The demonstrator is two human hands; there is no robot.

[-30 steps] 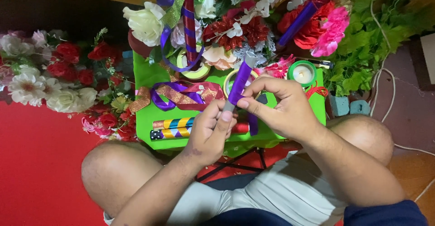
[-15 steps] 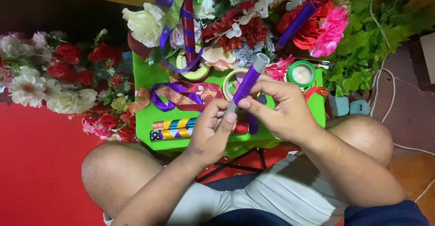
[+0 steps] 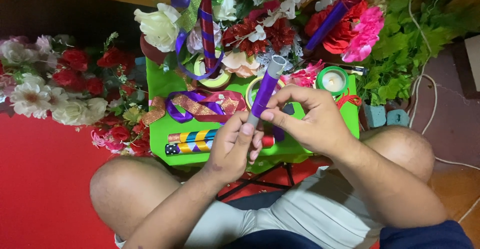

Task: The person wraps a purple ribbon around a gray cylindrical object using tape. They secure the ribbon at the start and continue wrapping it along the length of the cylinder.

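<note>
I hold a grey tube partly wrapped in purple ribbon [image 3: 266,85] over a bright green tray [image 3: 161,85]. My left hand [image 3: 231,146] grips the tube's lower end, thumb along it. My right hand [image 3: 309,116] pinches the purple wrap at the tube's middle with fingers curled around it. The tube tilts up and to the right, its bare grey top pointing away from me. Both knees frame the tray.
On the tray lie striped and dotted wrapped sticks [image 3: 192,141], loose purple and gold ribbon [image 3: 192,106], tape rolls [image 3: 211,76] and a green tape roll [image 3: 333,80]. Artificial flowers [image 3: 47,86] lie left on red cloth; green foliage [image 3: 415,39] stands right. A ribbon-wrapped upright stick [image 3: 207,24] rises behind.
The tube has tilted more upright and moved slightly up and right, and my right hand's fingers have shifted along the purple wrap.
</note>
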